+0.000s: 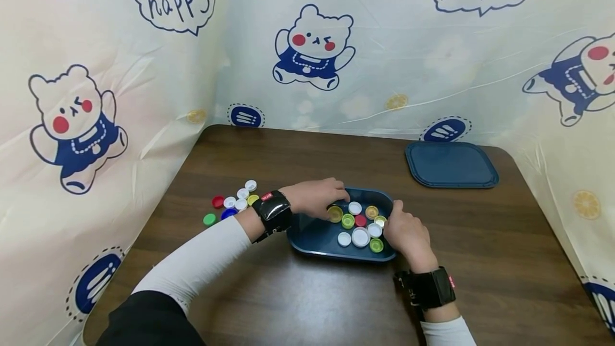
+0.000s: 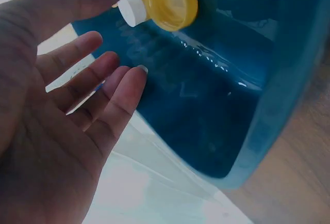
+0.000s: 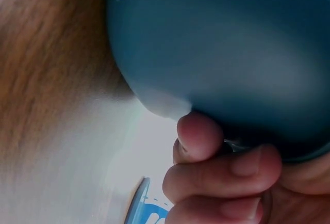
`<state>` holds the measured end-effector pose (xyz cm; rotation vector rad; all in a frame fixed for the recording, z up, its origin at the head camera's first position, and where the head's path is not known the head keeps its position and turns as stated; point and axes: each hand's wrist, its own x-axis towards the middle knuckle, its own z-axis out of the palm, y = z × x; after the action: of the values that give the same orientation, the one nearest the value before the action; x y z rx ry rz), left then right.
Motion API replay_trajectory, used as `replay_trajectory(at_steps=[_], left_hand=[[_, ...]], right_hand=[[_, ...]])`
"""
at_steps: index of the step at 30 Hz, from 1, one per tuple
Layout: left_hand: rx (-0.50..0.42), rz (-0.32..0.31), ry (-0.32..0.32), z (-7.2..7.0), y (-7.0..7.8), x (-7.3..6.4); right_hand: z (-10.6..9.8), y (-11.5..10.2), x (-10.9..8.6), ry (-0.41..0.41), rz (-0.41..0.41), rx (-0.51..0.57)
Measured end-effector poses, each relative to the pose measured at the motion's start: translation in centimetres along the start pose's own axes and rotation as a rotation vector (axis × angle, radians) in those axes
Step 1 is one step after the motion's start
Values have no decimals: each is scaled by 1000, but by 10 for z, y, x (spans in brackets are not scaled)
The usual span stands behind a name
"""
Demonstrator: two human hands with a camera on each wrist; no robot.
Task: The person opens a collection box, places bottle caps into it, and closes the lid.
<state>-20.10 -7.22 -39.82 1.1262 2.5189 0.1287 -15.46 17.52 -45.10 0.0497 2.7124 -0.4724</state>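
Note:
A dark blue tray (image 1: 317, 242) holds several plastic bottle caps in white, yellow, green and red, mostly gathered in its right half. My right hand (image 1: 408, 233) grips the tray's right end; the right wrist view has its curled fingers (image 3: 221, 177) at the rim, against the tray's outer side (image 3: 216, 48). Over the tray's far left part reaches my left hand (image 1: 314, 199), fingers loosely extended and nothing held. In the left wrist view its thumb overlaps the group of caps, close to a white cap (image 2: 133, 10) and a yellow cap (image 2: 172, 2).
Left of the tray, loose caps lie on the wooden table (image 1: 288, 303), among them a red cap (image 1: 218, 202), a green cap (image 1: 210, 220) and a blue cap (image 1: 228, 212). A flat blue lid-like piece (image 1: 451, 164) rests at the back right. Printed curtains (image 1: 403, 41) surround the table.

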Motion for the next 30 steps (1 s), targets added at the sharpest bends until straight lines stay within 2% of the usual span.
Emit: replay_trajectory(at_steps=[8, 14, 17, 22, 26, 30], left_hand=[[-39, -23, 56, -9, -9, -10], [-97, -77, 124, -17, -24, -26], [-118, -118, 154, -20, -39, -39], [-198, -204, 215, -19, -76, -71], [-273, -295, 258, -13, -105, -97], [-295, -375, 270, -2, -129, -116]], right_hand=[[-3, -1, -1, -6, 7, 6], [-4, -1, -1, -15, 17, 7], [-4, -1, -1, -19, 19, 8], [-2, -2, 0, -24, 15, 5], [-1, -2, -1, -26, 11, 2], [0, -2, -1, -26, 6, -1]])
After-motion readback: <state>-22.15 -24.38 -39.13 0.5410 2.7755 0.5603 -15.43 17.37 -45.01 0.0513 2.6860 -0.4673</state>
